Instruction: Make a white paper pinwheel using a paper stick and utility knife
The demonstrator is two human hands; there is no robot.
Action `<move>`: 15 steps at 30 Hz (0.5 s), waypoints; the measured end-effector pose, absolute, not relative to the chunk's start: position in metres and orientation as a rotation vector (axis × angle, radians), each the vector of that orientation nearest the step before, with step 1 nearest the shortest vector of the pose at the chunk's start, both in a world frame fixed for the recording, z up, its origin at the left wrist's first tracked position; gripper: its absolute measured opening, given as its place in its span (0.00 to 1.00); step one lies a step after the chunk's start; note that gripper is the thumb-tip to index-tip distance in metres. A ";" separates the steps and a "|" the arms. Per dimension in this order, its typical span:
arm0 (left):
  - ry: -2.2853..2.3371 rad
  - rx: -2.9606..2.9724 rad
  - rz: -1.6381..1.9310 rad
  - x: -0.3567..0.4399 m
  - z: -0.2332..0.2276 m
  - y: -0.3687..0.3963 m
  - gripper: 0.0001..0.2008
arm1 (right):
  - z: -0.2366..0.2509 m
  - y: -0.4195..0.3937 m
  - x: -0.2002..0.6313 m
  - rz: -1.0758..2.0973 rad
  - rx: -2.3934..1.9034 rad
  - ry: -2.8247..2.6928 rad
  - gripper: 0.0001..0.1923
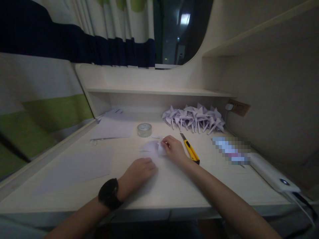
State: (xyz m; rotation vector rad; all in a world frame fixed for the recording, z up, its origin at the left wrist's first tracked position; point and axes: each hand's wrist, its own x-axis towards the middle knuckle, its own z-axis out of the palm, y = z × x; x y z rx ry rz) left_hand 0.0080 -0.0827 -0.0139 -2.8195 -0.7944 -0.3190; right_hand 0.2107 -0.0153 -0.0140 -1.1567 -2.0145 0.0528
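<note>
My right hand (173, 151) pinches a folded piece of white paper (161, 151), its thumb and finger meeting at the upper edge. A pointed flap of this paper (149, 146) spreads out to the left, slightly blurred. Just below and left of it, my left hand (141, 170) rests low over the desk with its fingers curled in. What those fingers hold, if anything, is hidden. Beyond the paper stands a roll of clear tape (144, 129). To the right of my right hand lies a yellow utility knife (191, 150), blade pointing away.
Many folded white paper pinwheels (194, 116) are heaped at the back right. A stack of white paper (112, 125) lies back left, with a loose sheet (77, 166) nearer. A pixelated object (230, 151) and a white power strip (271, 172) line the right side. A shelf (154, 91) spans the back.
</note>
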 end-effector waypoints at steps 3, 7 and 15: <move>-0.780 -2.866 -0.385 0.005 -0.010 -0.088 0.10 | -0.013 -0.016 0.210 0.058 -1.145 -2.022 0.06; -1.203 -2.746 -0.706 -0.011 -0.011 -0.080 0.17 | -0.014 -0.014 0.210 0.069 -1.140 -1.998 0.05; -2.560 -2.484 -1.457 -0.030 -0.008 -0.036 0.36 | -0.009 -0.020 0.207 -0.011 -0.988 -1.779 0.07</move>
